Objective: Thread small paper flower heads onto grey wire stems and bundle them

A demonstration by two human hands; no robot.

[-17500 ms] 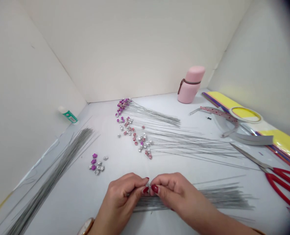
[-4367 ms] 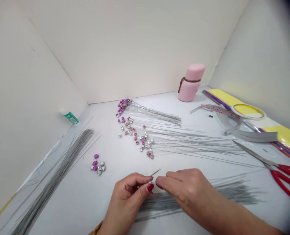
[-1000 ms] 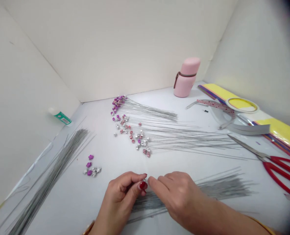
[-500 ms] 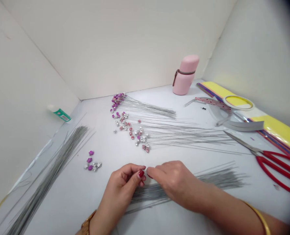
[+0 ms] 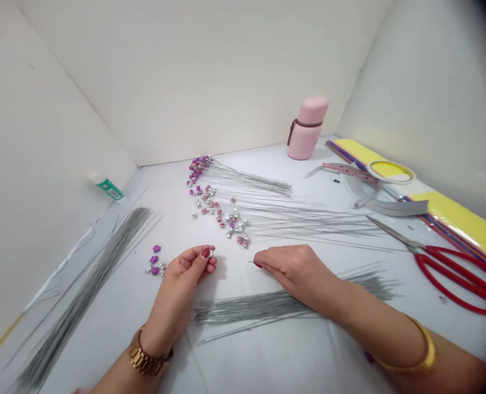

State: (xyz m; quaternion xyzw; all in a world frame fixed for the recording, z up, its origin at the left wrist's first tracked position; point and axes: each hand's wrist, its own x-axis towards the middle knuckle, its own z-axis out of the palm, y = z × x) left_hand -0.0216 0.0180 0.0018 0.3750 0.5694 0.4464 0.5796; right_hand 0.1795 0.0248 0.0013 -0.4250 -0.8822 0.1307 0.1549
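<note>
My left hand (image 5: 187, 273) pinches a small silver bead (image 5: 211, 253) between thumb and forefinger, beside a few loose purple and silver star beads (image 5: 155, 260). Across a gap to the right, my right hand (image 5: 296, 271) is closed on a thin wire (image 5: 250, 261), whose tip pokes out past the fingertips. Beneath my right wrist lies a bundle of grey wires (image 5: 247, 309). Farther back, bead-tipped wires (image 5: 304, 221) are spread out, their purple, pink and silver heads to the left. Another bead-tipped bunch (image 5: 247, 176) rests behind them.
A second wire bundle (image 5: 91, 279) lies at the left, near a green-labelled tube (image 5: 110, 189). Red-handled scissors (image 5: 460, 273), a tape roll (image 5: 391, 171), grey strips (image 5: 399, 208) and yellow sheets (image 5: 464, 219) are at the right. A pink bottle (image 5: 306, 131) stands at the back.
My hands have moved apart. The left went left and up with the silver bead; the right moved slightly up, and its wire tip now shows.
</note>
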